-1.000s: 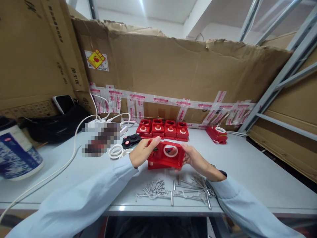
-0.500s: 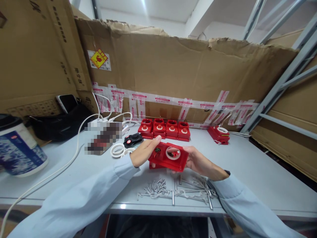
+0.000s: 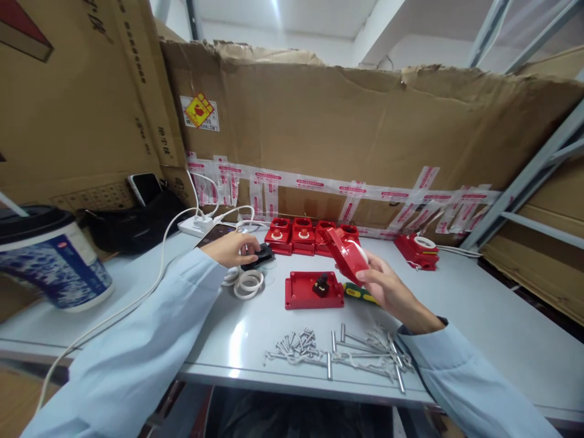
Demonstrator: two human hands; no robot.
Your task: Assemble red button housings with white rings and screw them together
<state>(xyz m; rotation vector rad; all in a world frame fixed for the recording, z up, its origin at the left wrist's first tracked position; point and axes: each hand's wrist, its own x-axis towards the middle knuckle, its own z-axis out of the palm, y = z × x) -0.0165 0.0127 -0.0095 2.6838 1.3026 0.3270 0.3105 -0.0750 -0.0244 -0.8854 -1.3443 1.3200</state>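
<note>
My left hand [image 3: 232,248] is at a black plastic part [image 3: 259,257] with a round top, its thumb and bent fingers closed on the near end. My right hand [image 3: 387,285] grips a red plastic housing cover [image 3: 347,255] with a white ring in it, held tilted above the table. Below the cover lies an open red base [image 3: 303,291] with a black switch block [image 3: 321,285] inside. A green and yellow screwdriver handle [image 3: 360,293] rests beside the base, partly under my right hand. White rings [image 3: 249,284] lie just below my left hand.
Several red boxes with buttons [image 3: 303,236] stand along the cardboard wall [image 3: 310,121]; another red box [image 3: 417,250] sits right. Screws [image 3: 298,344] and metal rods [image 3: 365,353] lie near the front edge. Left are a cup [image 3: 59,261], a phone [image 3: 214,234] and a white cable [image 3: 159,274].
My left hand has left the red cover and moved left to the black part. My right hand has lifted and tilted the cover, exposing the red base. The view has shifted slightly.
</note>
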